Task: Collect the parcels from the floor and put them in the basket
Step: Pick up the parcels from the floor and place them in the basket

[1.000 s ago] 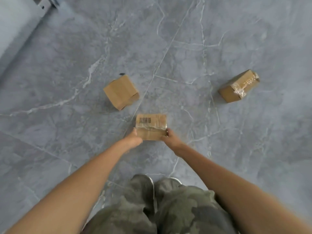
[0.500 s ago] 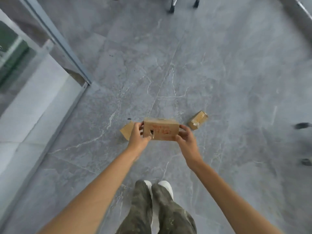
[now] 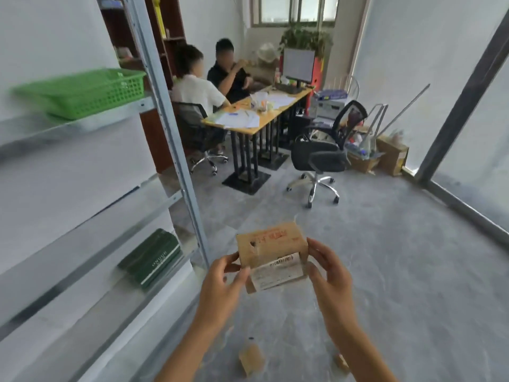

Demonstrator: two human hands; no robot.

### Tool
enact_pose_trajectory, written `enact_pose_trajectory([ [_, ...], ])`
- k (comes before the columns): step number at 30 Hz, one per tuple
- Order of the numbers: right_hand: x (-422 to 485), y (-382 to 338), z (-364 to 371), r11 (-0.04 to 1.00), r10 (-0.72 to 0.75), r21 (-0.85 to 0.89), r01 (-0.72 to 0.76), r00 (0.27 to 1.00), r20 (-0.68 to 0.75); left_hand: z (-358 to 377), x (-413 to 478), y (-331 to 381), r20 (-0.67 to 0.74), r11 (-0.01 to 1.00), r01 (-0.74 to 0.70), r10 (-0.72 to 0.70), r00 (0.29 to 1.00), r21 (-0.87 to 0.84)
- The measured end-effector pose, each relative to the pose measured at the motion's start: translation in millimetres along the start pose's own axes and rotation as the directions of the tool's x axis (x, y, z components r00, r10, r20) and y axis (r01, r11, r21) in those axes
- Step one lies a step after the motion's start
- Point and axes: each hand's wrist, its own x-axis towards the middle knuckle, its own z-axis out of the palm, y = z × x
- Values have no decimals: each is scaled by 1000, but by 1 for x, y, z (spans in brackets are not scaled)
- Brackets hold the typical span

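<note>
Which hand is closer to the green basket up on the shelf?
The left one. The left hand grips the left end of the parcel, below and to the right of the green basket; the right hand grips the other end, farther away.

Left forearm (image 3: pixel 192 346) and right forearm (image 3: pixel 355 346) are bare (as far up as shows); left grip (image 3: pixel 220 282) and right grip (image 3: pixel 330 274) bare-fingered.

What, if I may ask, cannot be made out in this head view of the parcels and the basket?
Head view only.
- Green basket: inside hidden by its own wall, blurred.
- Label on the held parcel: print too small.
- Floor parcel: mostly behind the right forearm.
- Other floor parcel: blurred, markings unreadable.
</note>
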Motion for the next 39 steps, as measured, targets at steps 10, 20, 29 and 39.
enact_pose_trajectory([
  [10,-45,-75,38,970,-128,241,1,850,510,-74,-103,47,-271,980,10,-65,960,-200],
  [20,-123,-81,7,959,-40,209,-191,640,767,-58,-249,63,-470,979,49,-139,872,-197],
  [29,-209,-102,-12,949,-27,161,-272,439,898,-57,-373,78,-566,980,103,-184,804,-173],
  [39,-340,-146,-29,964,-131,186,-188,271,954,-63,-542,89,-696,985,162,-161,700,-65],
])
